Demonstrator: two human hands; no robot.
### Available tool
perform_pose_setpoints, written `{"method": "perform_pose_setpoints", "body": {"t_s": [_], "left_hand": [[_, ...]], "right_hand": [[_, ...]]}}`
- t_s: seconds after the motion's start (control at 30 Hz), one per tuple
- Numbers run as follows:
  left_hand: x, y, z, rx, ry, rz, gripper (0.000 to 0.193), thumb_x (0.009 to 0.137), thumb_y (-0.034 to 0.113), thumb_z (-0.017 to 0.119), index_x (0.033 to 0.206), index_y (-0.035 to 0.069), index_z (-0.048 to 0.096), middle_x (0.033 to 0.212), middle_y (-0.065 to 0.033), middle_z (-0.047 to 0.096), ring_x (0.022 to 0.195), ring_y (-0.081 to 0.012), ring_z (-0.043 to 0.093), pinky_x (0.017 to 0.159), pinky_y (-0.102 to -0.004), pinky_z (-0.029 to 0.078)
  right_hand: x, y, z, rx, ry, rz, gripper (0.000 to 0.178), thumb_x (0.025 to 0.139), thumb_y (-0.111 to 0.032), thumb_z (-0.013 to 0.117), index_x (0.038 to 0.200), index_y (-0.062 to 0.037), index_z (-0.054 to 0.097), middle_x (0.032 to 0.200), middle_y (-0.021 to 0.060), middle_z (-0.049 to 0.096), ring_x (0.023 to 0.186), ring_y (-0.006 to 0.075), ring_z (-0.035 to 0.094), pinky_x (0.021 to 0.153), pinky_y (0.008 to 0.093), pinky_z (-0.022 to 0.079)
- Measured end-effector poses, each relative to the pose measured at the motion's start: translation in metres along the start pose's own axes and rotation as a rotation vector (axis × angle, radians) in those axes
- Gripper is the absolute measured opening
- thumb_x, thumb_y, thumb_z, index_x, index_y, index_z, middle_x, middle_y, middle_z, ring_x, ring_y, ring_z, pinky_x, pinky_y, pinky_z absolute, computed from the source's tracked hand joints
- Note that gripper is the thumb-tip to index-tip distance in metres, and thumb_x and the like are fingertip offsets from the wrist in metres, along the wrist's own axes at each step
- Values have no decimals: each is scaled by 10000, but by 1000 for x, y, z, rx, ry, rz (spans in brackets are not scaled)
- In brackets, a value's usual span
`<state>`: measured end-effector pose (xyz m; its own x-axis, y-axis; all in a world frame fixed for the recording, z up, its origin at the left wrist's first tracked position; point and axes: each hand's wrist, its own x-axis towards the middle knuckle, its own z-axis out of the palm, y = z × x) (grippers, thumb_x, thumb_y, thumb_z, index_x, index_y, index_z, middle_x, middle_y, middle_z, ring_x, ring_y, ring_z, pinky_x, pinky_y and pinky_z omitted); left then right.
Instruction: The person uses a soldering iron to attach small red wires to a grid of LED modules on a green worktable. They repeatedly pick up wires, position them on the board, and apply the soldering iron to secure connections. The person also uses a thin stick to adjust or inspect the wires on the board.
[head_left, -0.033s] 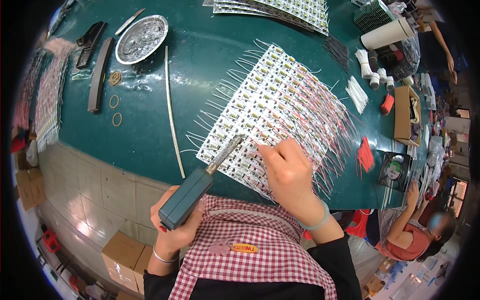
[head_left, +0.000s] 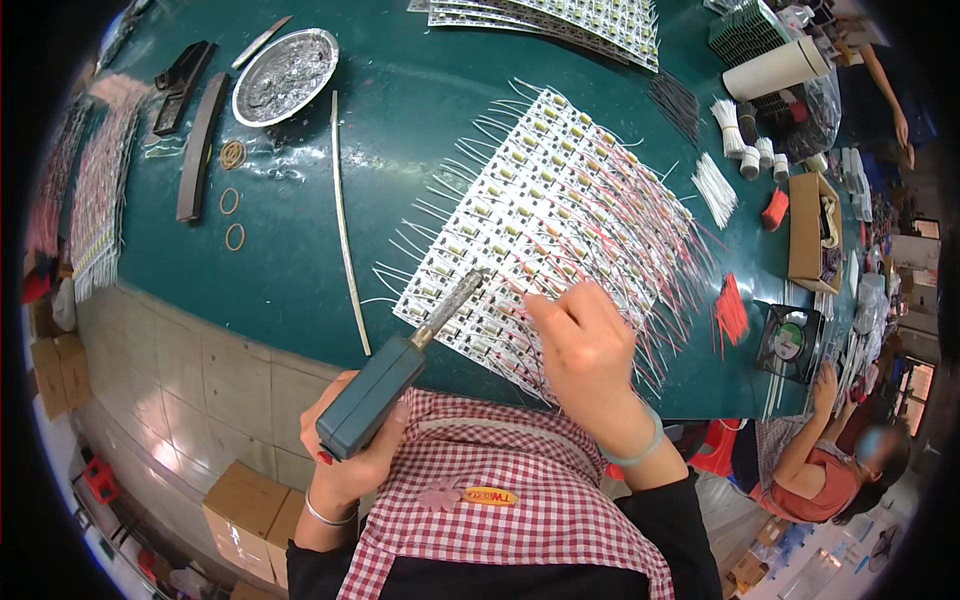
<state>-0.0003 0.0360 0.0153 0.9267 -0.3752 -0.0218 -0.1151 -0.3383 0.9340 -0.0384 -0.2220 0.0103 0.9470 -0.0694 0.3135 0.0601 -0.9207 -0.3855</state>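
The left hand [head_left: 345,455] grips the stiff soldering iron [head_left: 400,365] by its handle, while the right hand's [head_left: 585,350] fingertips pinch a thin, bendable wire [head_left: 515,287] over the fragile board panel [head_left: 540,210].

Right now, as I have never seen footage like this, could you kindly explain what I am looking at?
This is one wide fisheye view from a camera on a person's head, looking down at their own bare hands; straight edges bend near the rim. The left hand grips a soldering iron, its tip on a panel of small boards with white and red wires. The right hand rests fingertips on that panel. On the green table also lie a metal dish, rubber bands and wire bundles.
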Motion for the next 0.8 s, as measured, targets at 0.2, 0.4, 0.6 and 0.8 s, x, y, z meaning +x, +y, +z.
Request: {"method": "perform_pose_setpoints", "body": {"t_s": [0.2, 0.4, 0.6, 0.8], "left_hand": [[-8, -3, -5, -19, 21, -37, 250, 760, -58, 744, 1005, -79, 699, 969, -152, 708, 812, -205, 692, 736, -292, 546], [-9, -2, -7, 16, 9, 10, 253, 747, -70, 739, 995, -82, 693, 953, -162, 702, 794, -216, 691, 718, -289, 544], [-13, -6, -7, 18, 4, 11, 227, 740, -70, 751, 958, -75, 688, 918, -146, 698, 744, -204, 681, 665, -283, 532], [-9, -5, -1, 27, 7, 18, 193, 755, -65, 751, 935, -65, 683, 893, -129, 693, 725, -180, 670, 649, -278, 525]], "right_hand": [[-6, -27, -39, 58, 68, -10, 326, 688, 61, 702, 1006, -9, 711, 748, 64, 495, 678, 224, 527, 542, 338, 427], [-5, -20, 14, 116, 119, -4, 259, 743, 48, 721, 997, -4, 716, 752, 68, 500, 681, 225, 534, 550, 340, 434], [-6, -20, 31, 124, 136, 63, 242, 743, 82, 748, 967, -5, 719, 738, 85, 519, 683, 250, 555, 586, 368, 455], [-6, -19, 35, 94, 139, 68, 218, 752, 68, 756, 955, -4, 720, 730, 82, 511, 670, 249, 549, 586, 374, 453]]}}
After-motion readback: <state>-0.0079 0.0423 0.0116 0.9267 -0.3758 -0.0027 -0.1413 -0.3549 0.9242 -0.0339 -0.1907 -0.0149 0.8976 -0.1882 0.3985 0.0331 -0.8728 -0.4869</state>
